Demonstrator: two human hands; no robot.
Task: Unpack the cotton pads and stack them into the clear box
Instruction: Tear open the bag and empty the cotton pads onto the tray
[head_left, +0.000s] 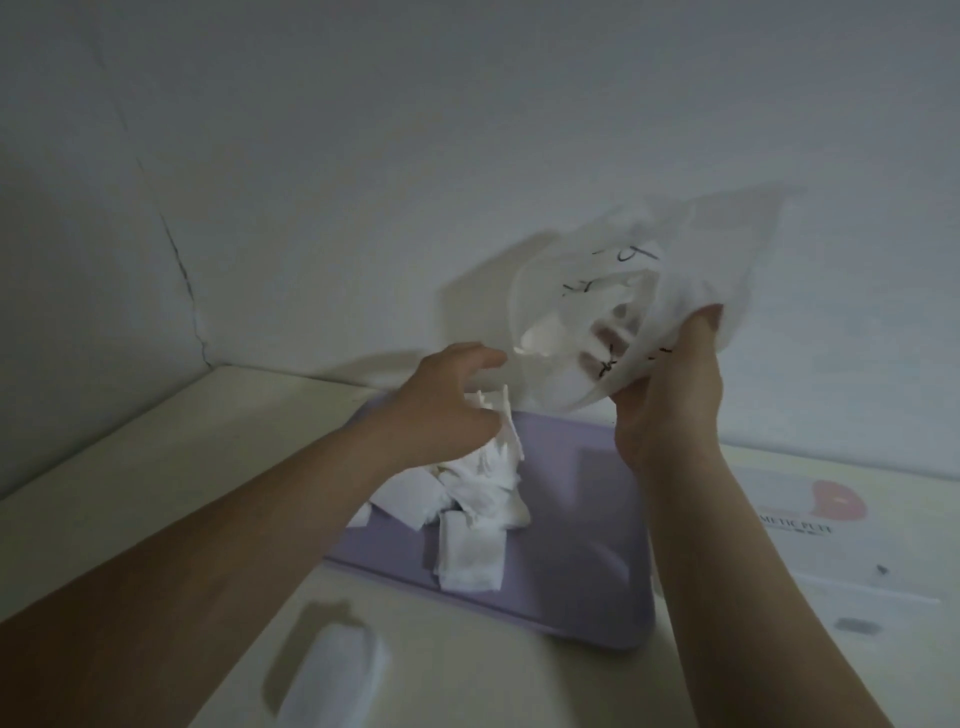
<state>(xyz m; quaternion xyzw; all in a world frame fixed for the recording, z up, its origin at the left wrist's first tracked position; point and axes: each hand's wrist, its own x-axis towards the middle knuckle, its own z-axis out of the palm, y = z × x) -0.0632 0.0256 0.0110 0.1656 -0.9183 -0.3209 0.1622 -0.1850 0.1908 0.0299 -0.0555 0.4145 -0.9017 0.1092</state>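
- The right hand (670, 395) is gripping a crumpled, see-through plastic bag (649, 280) with its thumb on the near side. Its fingers are showing through the film from inside, and the bag is hanging in the air above the far edge of the tray.
- The left hand (447, 400) is hovering just over the heap with its fingers loosely curled. White pads are sitting against its fingertips, but I cannot tell whether it is pinching any.
- The cotton pads (467, 499) are lying in a loose, untidy pile on the left part of a lilac tray (576, 525), some flat and some on edge.
- A pale oblong object (332, 675) is lying near the bottom edge, too blurred to name.
- A printed sheet (831, 519) with a red shape and lettering is lying to the right of the tray, partly hidden by the right forearm.
- Everything is resting on a cream table (171, 467) that is meeting a white wall (467, 130) in a corner, where a thin crack (182, 270) is running down.
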